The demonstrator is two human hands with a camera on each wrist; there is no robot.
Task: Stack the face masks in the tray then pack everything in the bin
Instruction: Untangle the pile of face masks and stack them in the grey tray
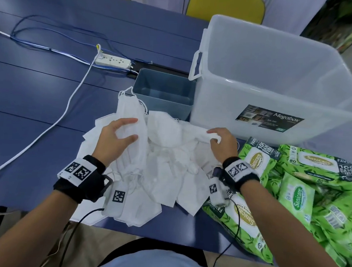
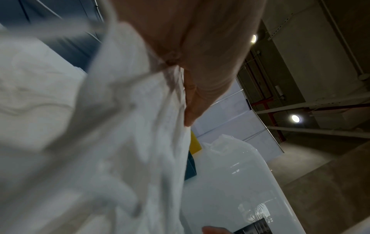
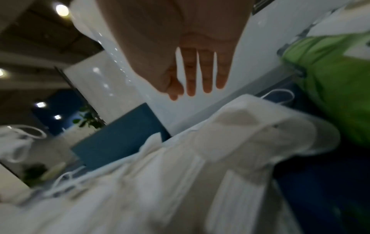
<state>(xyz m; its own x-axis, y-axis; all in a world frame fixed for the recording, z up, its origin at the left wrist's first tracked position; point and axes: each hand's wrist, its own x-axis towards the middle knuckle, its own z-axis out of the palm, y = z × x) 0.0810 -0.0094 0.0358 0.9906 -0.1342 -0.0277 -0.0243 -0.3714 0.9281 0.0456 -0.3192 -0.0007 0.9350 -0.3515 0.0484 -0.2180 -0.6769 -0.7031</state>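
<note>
Plainly, a loose heap of white face masks (image 1: 158,169) lies on the blue counter (image 1: 38,94) near its front edge, many overlapping so that single masks are hard to separate by eye. The left hand (image 1: 116,137) grasps a small bundle of masks (image 1: 130,113) between thumb and fingers, lifted with its ear loops towards the tray; in the left wrist view the cloth is a pale blur and only part of the palm (image 2: 200,63) shows. The right hand (image 1: 222,143) pinches the edge of another mask at the right of the heap; the right wrist view is smeared, showing its fingers (image 3: 206,76) hanging down in front of the bin wall, and the pinch itself cannot be made out there. The grey-blue tray (image 1: 163,95) stands just behind the heap, touching or nearly touching the clear bin (image 1: 278,82) to its right; its near wall hides part of its floor. Green wipe packs (image 1: 302,184) lie beside the heap on the right, cut off by the frame edge.
</note>
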